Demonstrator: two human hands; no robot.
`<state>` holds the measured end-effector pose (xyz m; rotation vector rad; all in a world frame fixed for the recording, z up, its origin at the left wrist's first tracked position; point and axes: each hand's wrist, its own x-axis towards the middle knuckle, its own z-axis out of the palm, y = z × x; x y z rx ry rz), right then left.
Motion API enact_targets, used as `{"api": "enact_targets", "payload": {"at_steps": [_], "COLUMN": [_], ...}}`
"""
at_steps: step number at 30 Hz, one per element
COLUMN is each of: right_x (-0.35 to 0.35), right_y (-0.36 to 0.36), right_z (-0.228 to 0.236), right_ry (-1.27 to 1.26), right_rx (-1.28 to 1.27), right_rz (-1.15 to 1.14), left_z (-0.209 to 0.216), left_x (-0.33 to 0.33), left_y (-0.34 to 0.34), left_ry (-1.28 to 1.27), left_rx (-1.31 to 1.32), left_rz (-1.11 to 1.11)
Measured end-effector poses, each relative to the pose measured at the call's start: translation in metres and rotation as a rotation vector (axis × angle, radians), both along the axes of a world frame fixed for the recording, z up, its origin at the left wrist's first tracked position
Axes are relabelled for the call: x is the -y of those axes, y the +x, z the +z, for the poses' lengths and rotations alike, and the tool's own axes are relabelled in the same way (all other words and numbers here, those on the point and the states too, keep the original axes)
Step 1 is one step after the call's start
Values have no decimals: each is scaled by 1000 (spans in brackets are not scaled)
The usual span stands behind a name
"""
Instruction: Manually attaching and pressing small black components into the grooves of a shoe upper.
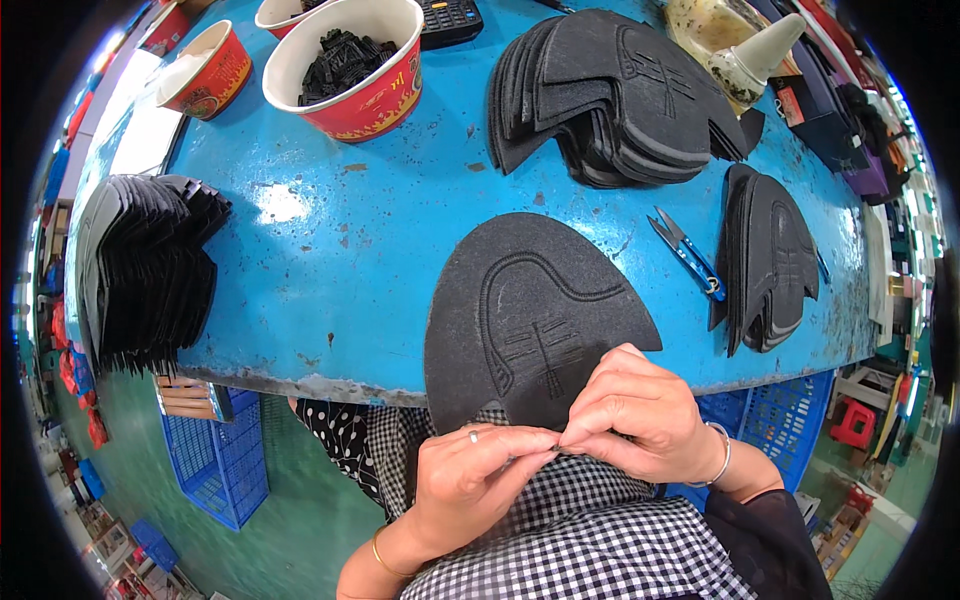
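A black moulded panel (545, 270) with a rounded top and a raised curved pattern lies at the table's front edge, its lower part overhanging. Just below it, the fingertips of my left hand (465, 485) and my right hand (640, 415) meet in a pinch. Between them is a tiny dark bit, too small and covered to name. My right hand's knuckles overlap the panel's lower right corner. Blue-handled thread snips (695, 262) rest to the panel's right with their blades apart.
Stacks of similar black panels stand at the back (620, 90) and at the right (775, 250). A tall black stack (150, 270) is at the left. Red paper bowls (365, 115), one holding small black pieces, and a glue bottle (755, 55) stand farther back. Blue crates (215, 460) are under the table.
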<state>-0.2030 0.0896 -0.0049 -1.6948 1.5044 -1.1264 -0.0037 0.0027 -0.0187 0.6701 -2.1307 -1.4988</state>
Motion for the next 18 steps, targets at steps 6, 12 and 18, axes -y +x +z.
{"api": "enact_targets", "payload": {"at_steps": [6, 12, 18], "right_x": [10, 21, 23], "right_y": [-5, -6, -3], "right_z": [-1, -22, -25], "right_ry": [-1, -48, -16], "right_rx": [-31, -259, -316], "right_rz": [-10, -224, -218], "left_z": [-4, -8, -17], "left_x": [0, 19, 19], "left_y": [7, 18, 14], "left_ry": [200, -82, -387], "left_rx": [-87, -40, -28], "left_rz": [118, 238, 166]}}
